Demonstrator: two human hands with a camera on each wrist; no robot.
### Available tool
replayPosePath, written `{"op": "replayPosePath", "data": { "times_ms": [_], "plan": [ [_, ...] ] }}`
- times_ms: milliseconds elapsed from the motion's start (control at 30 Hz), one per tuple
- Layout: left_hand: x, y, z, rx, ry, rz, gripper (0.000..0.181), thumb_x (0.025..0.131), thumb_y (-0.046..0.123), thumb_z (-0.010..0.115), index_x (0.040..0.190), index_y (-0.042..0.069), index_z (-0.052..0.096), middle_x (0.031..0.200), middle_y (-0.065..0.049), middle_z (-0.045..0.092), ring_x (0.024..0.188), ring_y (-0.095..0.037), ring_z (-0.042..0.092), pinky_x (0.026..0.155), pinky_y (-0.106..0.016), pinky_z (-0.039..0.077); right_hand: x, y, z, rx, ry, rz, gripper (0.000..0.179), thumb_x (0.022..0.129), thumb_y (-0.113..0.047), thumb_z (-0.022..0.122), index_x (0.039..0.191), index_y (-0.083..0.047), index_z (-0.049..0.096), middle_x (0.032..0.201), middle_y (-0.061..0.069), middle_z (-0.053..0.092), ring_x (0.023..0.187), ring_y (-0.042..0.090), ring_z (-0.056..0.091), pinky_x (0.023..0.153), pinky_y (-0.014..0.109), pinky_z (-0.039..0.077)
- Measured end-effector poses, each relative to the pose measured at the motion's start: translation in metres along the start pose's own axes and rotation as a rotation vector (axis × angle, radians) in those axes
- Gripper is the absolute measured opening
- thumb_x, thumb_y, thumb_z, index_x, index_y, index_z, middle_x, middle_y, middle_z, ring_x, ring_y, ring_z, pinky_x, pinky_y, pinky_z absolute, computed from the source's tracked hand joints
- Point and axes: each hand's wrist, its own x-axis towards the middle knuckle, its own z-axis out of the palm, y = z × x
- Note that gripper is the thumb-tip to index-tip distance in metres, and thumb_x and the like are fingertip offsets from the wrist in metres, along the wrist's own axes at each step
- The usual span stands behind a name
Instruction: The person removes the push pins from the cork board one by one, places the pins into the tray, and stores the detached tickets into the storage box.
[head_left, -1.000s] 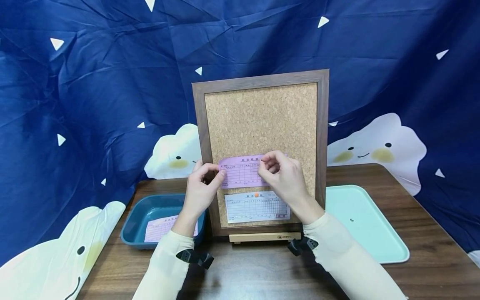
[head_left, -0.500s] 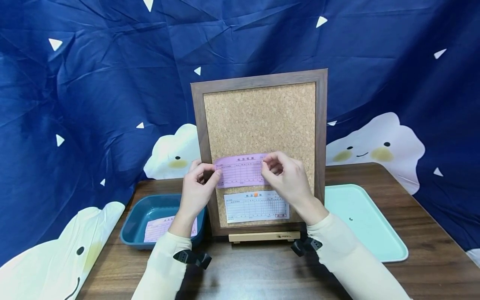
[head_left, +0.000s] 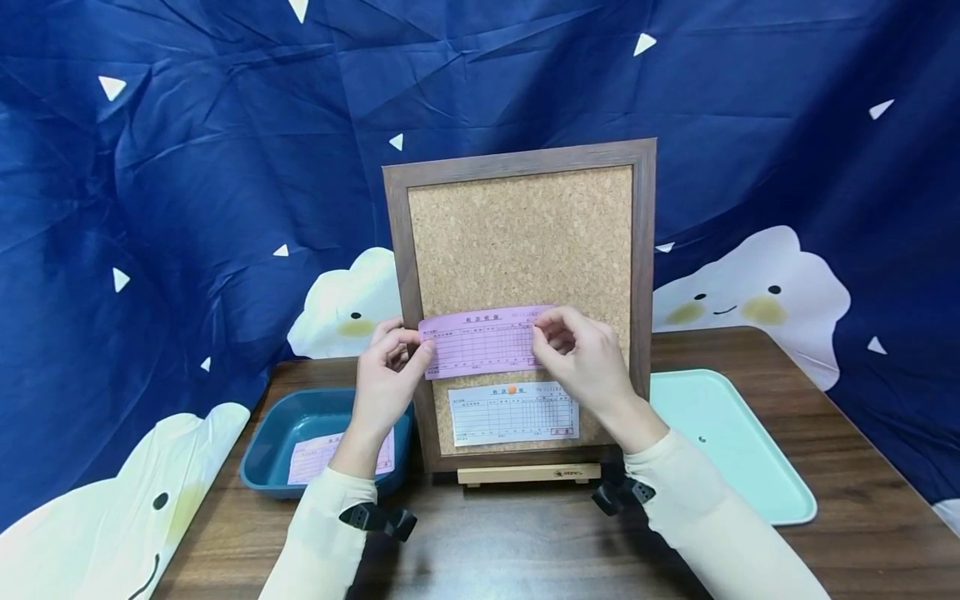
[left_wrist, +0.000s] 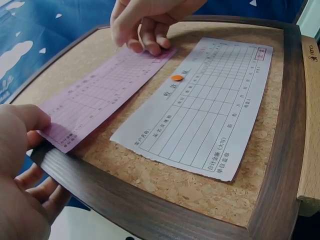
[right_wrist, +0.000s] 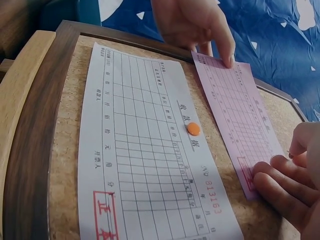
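Free: corkboard [head_left: 525,242] above pink slip [head_left: 480,346] | In way: white slip [head_left: 495,421] below

A pink ruled form [head_left: 480,343] — nearly flat, right end slightly higher — lies over the corkboard [head_left: 525,242], just below its middle.

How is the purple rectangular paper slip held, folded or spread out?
Spread out: the purple paper slip shows its printed grid from left hand to right hand.

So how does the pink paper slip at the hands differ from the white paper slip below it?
The left hand pinches the pink paper slip and the right hand touches it; neither touches the white paper slip. A round orange pin sits on the white slip; none shows on the pink one. Both are printed with ruled grids.
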Motion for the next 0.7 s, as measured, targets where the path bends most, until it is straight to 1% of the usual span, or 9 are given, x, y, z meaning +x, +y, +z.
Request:
{"op": "replayPosePath", "data": {
  "times_ms": [100,133,200,300,367,567,700],
  "plan": [
    [0.0,0.0,-0.001,-0.014,-0.002,0.001,0.014,0.099,0.007,0.076,0.103,-0.007,0.074,0.145,-0.017,0.056,0.131,-0.018,0.052,0.089,-0.017,0.051,-0.001,0.001,-0.002,0.001,0.002,0.001,0.009,0.09,0.006,0.074,0.096,-0.001,0.072,0.081,0.009,0.075,0.067,0.012,0.066,0.062,0.017,0.054],
    [0.0,0.0,-0.002,-0.021,-0.004,0.003,0.014,0.099,0.006,0.075,0.103,-0.007,0.073,0.145,-0.017,0.055,0.13,-0.017,0.051,0.09,-0.016,0.051,-0.001,0.001,-0.002,0.001,0.001,-0.001,0.009,0.09,0.006,0.074,0.096,-0.001,0.072,0.08,0.009,0.075,0.067,0.011,0.065,0.062,0.016,0.053],
    [-0.001,0.0,-0.002,-0.032,-0.008,0.004,0.014,0.099,0.004,0.075,0.104,-0.008,0.073,0.143,-0.016,0.054,0.122,-0.016,0.057,0.089,-0.016,0.053,-0.001,0.002,-0.003,0.001,-0.001,-0.003,0.008,0.09,0.005,0.074,0.095,0.0,0.072,0.08,0.01,0.075,0.067,0.01,0.065,0.062,0.014,0.052],
    [-0.001,0.001,-0.003,-0.044,-0.008,0.008,0.014,0.099,0.004,0.074,0.104,-0.009,0.073,0.142,-0.014,0.051,0.104,-0.013,0.064,0.087,-0.016,0.055,-0.001,0.002,-0.004,0.004,-0.004,0.0,0.008,0.09,0.005,0.074,0.095,0.0,0.072,0.08,0.01,0.075,0.067,0.009,0.065,0.063,0.012,0.052],
    [-0.001,0.001,-0.003,-0.049,-0.005,0.01,0.014,0.099,0.003,0.074,0.104,-0.009,0.072,0.142,-0.013,0.05,0.096,-0.011,0.066,0.086,-0.016,0.056,-0.002,0.003,-0.005,0.009,-0.004,0.008,0.008,0.09,0.006,0.074,0.095,0.0,0.072,0.081,0.01,0.075,0.067,0.01,0.065,0.063,0.012,0.052],
    [-0.001,-0.001,-0.005,-0.059,0.012,0.018,0.014,0.099,0.003,0.074,0.104,-0.01,0.072,0.139,-0.013,0.051,0.097,-0.01,0.063,0.088,-0.017,0.056,-0.003,0.003,-0.008,0.009,-0.005,0.024,0.009,0.091,0.006,0.074,0.096,0.0,0.073,0.082,0.01,0.075,0.068,0.011,0.066,0.063,0.011,0.051],
    [-0.001,-0.001,-0.007,-0.056,0.015,0.015,0.013,0.099,0.003,0.074,0.104,-0.009,0.073,0.136,-0.011,0.053,0.089,-0.009,0.066,0.084,-0.016,0.056,-0.003,0.002,-0.011,0.007,0.003,0.027,0.009,0.09,0.006,0.075,0.096,0.0,0.073,0.081,0.01,0.076,0.067,0.009,0.065,0.063,0.009,0.05]
  ]
}}
